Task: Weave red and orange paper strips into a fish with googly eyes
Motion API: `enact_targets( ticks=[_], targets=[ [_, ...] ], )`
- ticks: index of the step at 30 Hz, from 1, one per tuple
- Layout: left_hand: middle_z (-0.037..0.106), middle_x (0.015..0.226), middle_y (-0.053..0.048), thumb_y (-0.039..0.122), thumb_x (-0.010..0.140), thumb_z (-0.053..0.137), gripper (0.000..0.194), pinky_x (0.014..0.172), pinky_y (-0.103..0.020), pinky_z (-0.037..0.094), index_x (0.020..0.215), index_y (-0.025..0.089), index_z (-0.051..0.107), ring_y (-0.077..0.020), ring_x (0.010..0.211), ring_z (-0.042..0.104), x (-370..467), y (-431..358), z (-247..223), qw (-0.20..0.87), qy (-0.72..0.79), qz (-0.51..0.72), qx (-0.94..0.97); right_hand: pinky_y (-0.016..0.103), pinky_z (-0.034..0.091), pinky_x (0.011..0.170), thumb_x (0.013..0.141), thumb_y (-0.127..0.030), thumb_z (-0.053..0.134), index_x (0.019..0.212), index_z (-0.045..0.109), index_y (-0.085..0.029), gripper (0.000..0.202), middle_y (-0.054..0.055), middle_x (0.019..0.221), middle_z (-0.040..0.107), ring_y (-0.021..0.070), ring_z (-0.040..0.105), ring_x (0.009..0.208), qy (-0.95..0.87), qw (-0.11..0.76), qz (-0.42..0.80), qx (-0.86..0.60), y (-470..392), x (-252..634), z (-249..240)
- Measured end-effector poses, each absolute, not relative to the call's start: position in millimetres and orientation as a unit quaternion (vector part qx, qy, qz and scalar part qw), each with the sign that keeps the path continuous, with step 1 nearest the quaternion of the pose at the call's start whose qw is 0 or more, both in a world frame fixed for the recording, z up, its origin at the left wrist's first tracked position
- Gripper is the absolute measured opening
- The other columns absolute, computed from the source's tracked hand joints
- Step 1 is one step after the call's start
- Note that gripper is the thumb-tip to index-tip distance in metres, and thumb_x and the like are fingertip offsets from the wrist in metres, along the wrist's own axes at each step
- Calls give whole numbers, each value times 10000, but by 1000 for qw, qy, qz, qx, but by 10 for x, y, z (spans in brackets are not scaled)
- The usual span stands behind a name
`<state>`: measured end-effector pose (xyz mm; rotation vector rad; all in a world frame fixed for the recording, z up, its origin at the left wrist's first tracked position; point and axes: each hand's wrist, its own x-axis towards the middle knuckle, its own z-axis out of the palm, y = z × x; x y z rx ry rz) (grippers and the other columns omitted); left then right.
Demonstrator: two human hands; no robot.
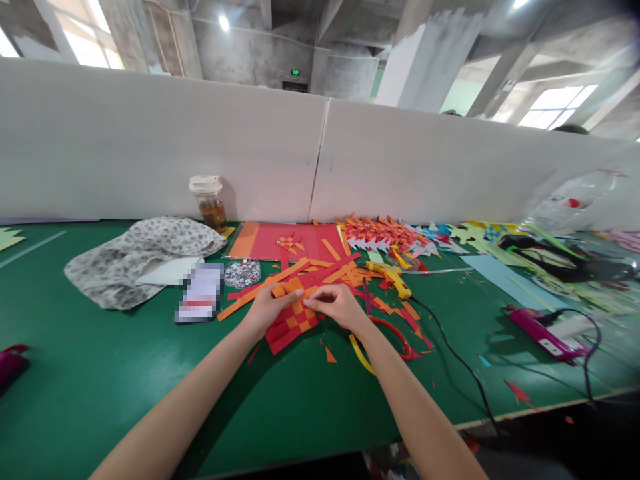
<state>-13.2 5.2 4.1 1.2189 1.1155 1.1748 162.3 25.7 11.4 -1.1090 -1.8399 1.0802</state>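
A piece woven from red and orange paper strips [295, 319] is held up over the green table between my hands. My left hand [267, 308] pinches its upper left part, with the thumb lying on the orange strips. On the other side my right hand [336, 303] has thumb and fingers closed together at the piece's upper right edge. Loose red and orange strips [327, 273] lie just behind both hands. Scissors with red and yellow handles [407, 345] rest partly under my right forearm.
A yellow glue gun [400, 283] with a black cord lies right of the strips. Finished paper fish [375, 230] stand behind. A phone [200, 293], a patterned cloth [145, 247] and a lidded cup [210, 203] are left. A purple power strip [543, 333] is right.
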Motion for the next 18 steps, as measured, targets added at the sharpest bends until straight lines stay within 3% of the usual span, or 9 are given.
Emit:
enact_targets(
  ticks=[11,18],
  targets=[
    [442,478,62,487,564,749,386,428,-195,261,573,154,554,-58,429,357,-122,41,52,553,482,493,468,239,402,551,645,-425,707,634,645,-146,286,6,610,601,113,521,573,-721,335,427,-430,264,1635,123],
    [439,482,69,468,539,766,379,435,-199,245,549,153,555,-56,440,343,-133,58,63,517,480,487,514,238,383,527,583,-405,746,616,638,-130,298,17,576,602,115,518,553,-712,263,477,-442,277,1690,139]
  ],
)
